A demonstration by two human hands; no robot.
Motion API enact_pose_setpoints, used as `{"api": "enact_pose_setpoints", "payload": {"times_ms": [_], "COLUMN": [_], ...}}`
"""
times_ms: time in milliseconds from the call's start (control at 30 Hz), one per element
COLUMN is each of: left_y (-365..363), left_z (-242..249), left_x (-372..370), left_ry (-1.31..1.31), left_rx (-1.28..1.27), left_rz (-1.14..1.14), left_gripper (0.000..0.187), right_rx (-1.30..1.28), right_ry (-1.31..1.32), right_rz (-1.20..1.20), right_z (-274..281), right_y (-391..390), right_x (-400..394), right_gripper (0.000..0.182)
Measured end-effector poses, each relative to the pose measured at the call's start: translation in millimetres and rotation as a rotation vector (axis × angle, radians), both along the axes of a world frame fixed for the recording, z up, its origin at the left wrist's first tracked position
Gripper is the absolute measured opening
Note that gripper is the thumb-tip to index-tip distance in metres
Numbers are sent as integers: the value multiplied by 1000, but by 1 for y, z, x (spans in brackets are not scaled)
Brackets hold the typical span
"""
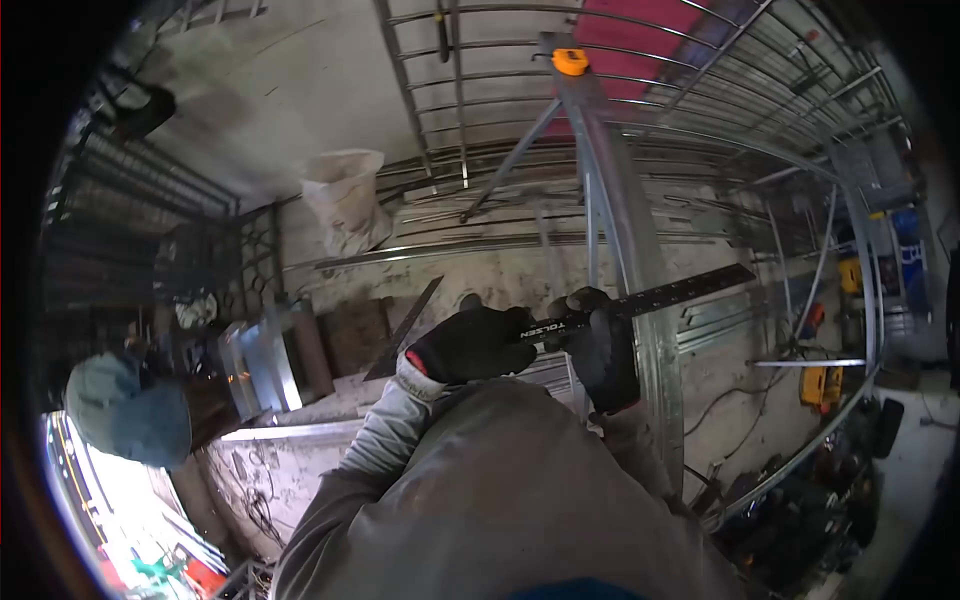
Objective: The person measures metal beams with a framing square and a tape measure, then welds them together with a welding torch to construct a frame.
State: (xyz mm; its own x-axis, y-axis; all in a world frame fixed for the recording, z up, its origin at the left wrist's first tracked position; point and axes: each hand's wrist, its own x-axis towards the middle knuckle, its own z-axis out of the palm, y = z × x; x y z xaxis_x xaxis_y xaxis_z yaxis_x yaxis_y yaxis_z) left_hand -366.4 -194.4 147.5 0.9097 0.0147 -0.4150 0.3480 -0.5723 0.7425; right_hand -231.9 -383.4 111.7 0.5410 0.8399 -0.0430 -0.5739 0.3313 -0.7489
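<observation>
Both my hands wear black gloves and are closed on a long black ruler [685, 290] with TOLSEN printed in white. My left hand [470, 343] grips its left end, near the lettering. My right hand [603, 350] wraps around it just right of the lettering, next to a metal beam [650, 260]. The marked blade runs on past my right hand, overlapping the beam and ending to its right. A yellow-orange tape measure [570, 62] sits at the beam's far end. Left of my left hand is a dark flat strip [408, 328].
Another person in a pale head covering [105, 395] is at the left, by a shiny metal box [262, 365]. A white sack [345, 200] stands beyond my hands. Metal bars and railings [500, 45] line the far side. A yellow tool [820, 385] and cables lie right.
</observation>
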Motion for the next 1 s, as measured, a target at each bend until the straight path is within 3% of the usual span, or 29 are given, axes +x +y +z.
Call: {"api": "enact_pose_setpoints", "payload": {"times_ms": [67, 133, 200, 267, 300, 333, 400, 433, 467, 533, 600, 633, 667, 700, 800, 833, 900, 933, 1000], "left_y": [36, 83, 128, 170, 181, 188, 199, 187, 193, 206, 218, 203, 205, 205, 179, 183, 171, 161, 142], "left_z": [-3, 35, 40, 53, 61, 53, 30, 45, 42, 21, 10, 44, 45, 42, 48, 53, 61, 75, 82], "left_x": [10, 7, -12, -10, -4, 3, 18, 47, 61, 97, 113, 136, 147, 154, 206, 223, 250, 261, 288], "left_ry": [-394, -347, -530, -441, -259, -244, -523, -737, -718, -964, -827, -860, -932, -900, -1122, -1158, -1101, -1048, -928], "left_rx": [74, 221, 183, 52, -42, -45, -544, -506, -447, -519, -451, -350, -428, -527, -978, -868, -496, -720, -801], "left_rz": [97, 113, 227, 265, 378, 373, 596, 653, 698, 750, 887, 919, 833, 807, 950, 887, 982, 1055, 1071], "left_gripper": [51, 49, 49, 54, 59, 59, 65, 73, 73, 69, 58, 50, 46, 46, 15, 12, 15, 21, 21], "right_rx": [-70, -20, 93, 348, 366, 417, 398, 400, 405, 285, 274, 344, 429, 531, 440, 399, 319, 291, 223], "right_ry": [144, 307, 368, 305, 278, 270, 310, 368, 429, 456, 433, 331, 232, 607, 327, 298, 241, 217, 140], "right_rz": [-98, -197, -241, -37, -29, 4, -69, -68, -59, -190, -244, -108, 33, 488, 169, 130, 96, 81, 35], "right_z": [11, 25, 39, 53, 63, 73, 92, 97, 103, 118, 121, 117, 111, 97, 82, 74, 49, 43, 34], "right_y": [29, 42, 39, 32, 29, 32, 40, 46, 53, 69, 83, 88, 89, 79, 87, 95, 111, 121, 125], "right_x": [29, 71, 116, 164, 182, 195, 209, 219, 228, 244, 267, 286, 312, 354, 397, 411, 432, 439, 456], "right_gripper": [37, 34, 40, 61, 69, 71, 72, 71, 70, 60, 51, 39, 26, 23, 23, 23, 24, 24, 25]}}
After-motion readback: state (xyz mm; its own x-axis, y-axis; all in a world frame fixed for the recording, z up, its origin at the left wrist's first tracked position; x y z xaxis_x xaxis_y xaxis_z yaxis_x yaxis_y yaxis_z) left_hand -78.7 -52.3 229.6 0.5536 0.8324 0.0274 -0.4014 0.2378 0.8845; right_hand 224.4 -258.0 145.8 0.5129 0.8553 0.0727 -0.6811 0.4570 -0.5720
